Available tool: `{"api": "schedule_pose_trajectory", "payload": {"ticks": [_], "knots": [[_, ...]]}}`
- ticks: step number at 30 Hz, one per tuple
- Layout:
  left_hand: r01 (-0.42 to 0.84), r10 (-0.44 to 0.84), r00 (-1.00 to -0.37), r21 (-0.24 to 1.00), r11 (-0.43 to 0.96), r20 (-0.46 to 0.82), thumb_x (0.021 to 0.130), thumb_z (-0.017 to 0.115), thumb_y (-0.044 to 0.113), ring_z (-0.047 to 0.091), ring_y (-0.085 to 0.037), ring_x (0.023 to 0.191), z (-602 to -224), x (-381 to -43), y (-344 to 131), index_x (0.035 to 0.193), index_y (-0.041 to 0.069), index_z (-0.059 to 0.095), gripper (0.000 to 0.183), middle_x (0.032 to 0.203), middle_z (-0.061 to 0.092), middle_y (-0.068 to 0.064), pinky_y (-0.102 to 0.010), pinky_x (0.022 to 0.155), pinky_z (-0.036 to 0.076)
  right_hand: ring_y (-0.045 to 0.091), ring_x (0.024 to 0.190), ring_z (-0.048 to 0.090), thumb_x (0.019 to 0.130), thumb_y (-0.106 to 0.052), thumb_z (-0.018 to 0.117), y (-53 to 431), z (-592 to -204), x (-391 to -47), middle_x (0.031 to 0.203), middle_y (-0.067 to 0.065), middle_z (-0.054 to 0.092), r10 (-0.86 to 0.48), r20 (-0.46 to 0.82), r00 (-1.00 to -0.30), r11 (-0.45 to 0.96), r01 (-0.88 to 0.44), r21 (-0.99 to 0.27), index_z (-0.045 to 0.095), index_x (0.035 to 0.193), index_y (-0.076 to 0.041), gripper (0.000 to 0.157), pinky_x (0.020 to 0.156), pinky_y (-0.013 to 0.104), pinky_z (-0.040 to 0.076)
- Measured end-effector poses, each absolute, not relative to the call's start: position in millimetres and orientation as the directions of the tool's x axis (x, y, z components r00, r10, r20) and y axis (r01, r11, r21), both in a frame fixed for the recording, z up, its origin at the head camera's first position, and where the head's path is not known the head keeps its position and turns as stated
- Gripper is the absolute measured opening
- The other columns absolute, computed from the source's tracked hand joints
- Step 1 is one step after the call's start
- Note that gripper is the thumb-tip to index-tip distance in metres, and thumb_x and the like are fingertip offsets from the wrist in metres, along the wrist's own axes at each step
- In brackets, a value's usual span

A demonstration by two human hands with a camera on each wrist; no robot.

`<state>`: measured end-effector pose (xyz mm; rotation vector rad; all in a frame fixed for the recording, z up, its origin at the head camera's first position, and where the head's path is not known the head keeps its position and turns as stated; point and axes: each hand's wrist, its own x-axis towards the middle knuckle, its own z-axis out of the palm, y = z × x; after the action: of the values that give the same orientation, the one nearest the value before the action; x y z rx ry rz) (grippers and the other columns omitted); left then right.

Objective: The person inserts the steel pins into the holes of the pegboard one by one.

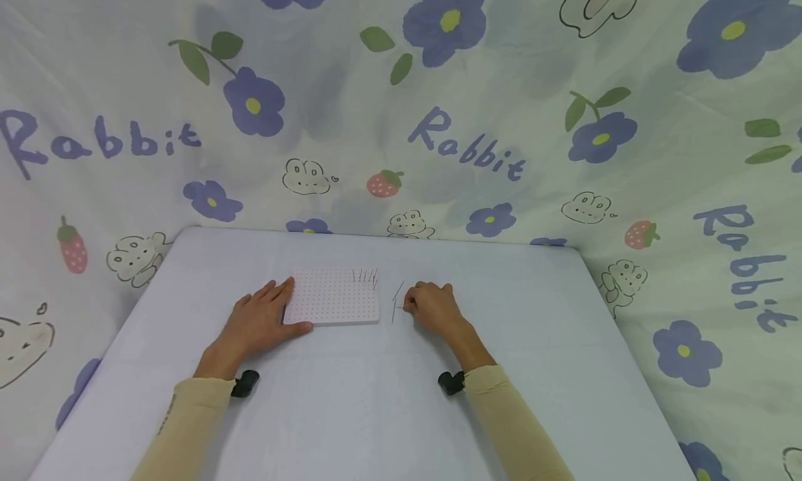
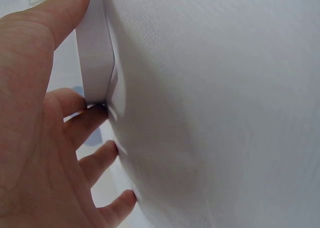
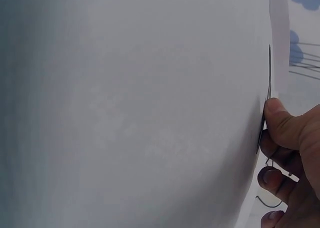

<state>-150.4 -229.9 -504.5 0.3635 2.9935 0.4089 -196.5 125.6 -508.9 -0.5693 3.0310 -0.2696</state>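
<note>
A white board (image 1: 332,300) with a grid of small holes lies flat on the table. Several thin dark sticks (image 1: 365,276) stand in its back right corner. My left hand (image 1: 253,321) rests at the board's left end, fingers spread along that side and thumb on the front edge. The left wrist view shows the thumb against the board's side wall (image 2: 95,53). Right of the board, my right hand (image 1: 435,307) pinches a thin dark stick (image 1: 399,307) between thumb and forefinger, low over the table. Loose sticks (image 1: 393,312) lie just left of its fingertips.
The table (image 1: 351,397) has a white cover. Behind and beside it hangs a curtain (image 1: 351,119) printed with flowers and rabbits. A small black camera (image 1: 451,382) sits on the right wrist, another (image 1: 246,383) on the left.
</note>
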Motion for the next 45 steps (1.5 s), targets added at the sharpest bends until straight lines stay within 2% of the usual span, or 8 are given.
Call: {"api": "schedule_pose_trajectory", "payload": {"ticks": [11,24,38,45], "knots": [[0.224,0.247,-0.968,0.273,0.935,-0.052,0.082,0.061,0.077,0.025,-0.047,0.147,-504.6,-149.6,-228.8,0.158,0.0,0.025,0.114,0.158,0.035,-0.026,-0.074,0.111,0.02,0.011,0.077,0.052,0.097,-0.021,0.069,128.3,-508.6,-194.1,0.085,-0.01,0.057,-0.382,-0.043,-0.923,0.908,-0.367,-0.202,0.07,0.091,-0.022,0.007,0.082,0.044,0.04],[0.219,0.247,-0.966,0.267,0.938,-0.075,0.082,0.058,0.079,0.024,-0.047,0.148,-503.7,-150.2,-229.2,0.159,0.0,0.023,0.115,0.158,0.033,-0.026,-0.073,0.111,0.019,0.011,0.077,0.052,0.096,-0.023,0.07,129.9,-508.3,-193.0,0.085,-0.011,0.057,-0.387,-0.038,-0.921,0.904,-0.371,-0.21,0.07,0.091,-0.022,0.005,0.076,0.039,0.038],[0.213,0.242,-0.967,0.271,0.939,-0.081,0.082,0.061,0.077,0.023,-0.047,0.148,-505.9,-150.7,-228.9,0.159,0.0,0.023,0.115,0.159,0.033,-0.026,-0.073,0.112,0.019,0.01,0.078,0.054,0.096,-0.025,0.07,130.5,-510.1,-193.8,0.087,-0.011,0.06,-0.371,-0.04,-0.928,0.907,-0.353,-0.229,0.069,0.093,-0.022,0.005,0.085,0.048,0.043],[0.221,0.248,-0.966,0.268,0.938,-0.072,0.083,0.061,0.077,0.024,-0.048,0.147,-505.0,-150.1,-229.2,0.158,0.0,0.024,0.114,0.158,0.034,-0.026,-0.074,0.111,0.02,0.012,0.08,0.054,0.099,-0.02,0.066,130.0,-507.8,-195.3,0.089,-0.01,0.061,-0.344,-0.047,-0.938,0.913,-0.322,-0.251,0.069,0.097,-0.021,0.003,0.085,0.047,0.043]]}}
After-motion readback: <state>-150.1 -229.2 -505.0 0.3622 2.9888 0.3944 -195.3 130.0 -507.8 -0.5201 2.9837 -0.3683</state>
